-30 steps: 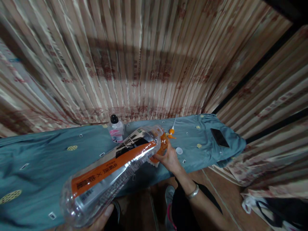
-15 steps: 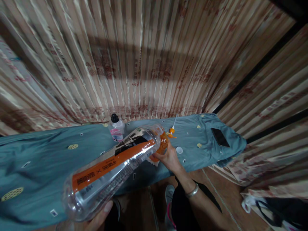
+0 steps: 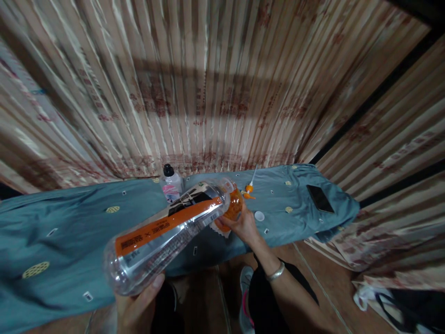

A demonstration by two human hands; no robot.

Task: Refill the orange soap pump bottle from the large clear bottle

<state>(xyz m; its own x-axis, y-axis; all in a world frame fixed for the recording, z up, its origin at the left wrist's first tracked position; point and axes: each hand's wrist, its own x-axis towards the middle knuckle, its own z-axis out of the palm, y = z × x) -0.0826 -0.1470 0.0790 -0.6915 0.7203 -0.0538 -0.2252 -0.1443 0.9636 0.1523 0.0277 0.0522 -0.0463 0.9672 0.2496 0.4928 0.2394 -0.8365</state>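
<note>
A large clear bottle [image 3: 168, 232] with an orange and silver label is tilted, its base at the lower left and its neck at the upper right. My left hand [image 3: 139, 301] grips it from below near the base. In my right hand [image 3: 245, 226] is an orange bottle [image 3: 233, 204], its top at the mouth of the clear bottle. Whether the two mouths touch cannot be made out. Beyond them an orange pump head [image 3: 249, 189] with a thin tube lies on the cloth, and a white cap [image 3: 259, 216] is right of my right hand.
A small bottle with a black cap [image 3: 168, 170] stands behind the large bottle. A dark phone [image 3: 320, 198] lies at the right end of the teal cloth [image 3: 139, 250]. Pleated curtains [image 3: 215, 93] hang behind. A dark bag [image 3: 410, 306] is at lower right.
The base of the large clear bottle and my left hand have moved up and slightly right, so the bottle lies at a shallower slant in view. My right hand still holds the orange bottle.
</note>
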